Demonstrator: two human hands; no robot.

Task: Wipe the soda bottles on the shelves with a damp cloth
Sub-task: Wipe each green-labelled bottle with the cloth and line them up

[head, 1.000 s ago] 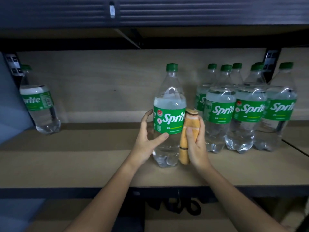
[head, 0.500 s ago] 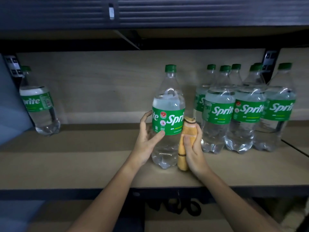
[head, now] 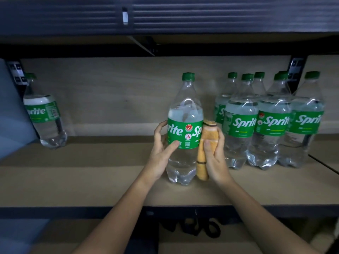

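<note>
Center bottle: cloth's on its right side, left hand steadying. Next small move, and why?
Probably slide the cloth around the center bottle while the left hand turns it. The right hand presses the cloth only to the bottle's right flank; the front label and left side look uncovered.

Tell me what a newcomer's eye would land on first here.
First, the centre bottle standing on the shelf, the left hand gripping its green label while the right hand presses an orange cloth against its side. Next, the cluster of bottles to the right, and a lone bottle far left.
</note>
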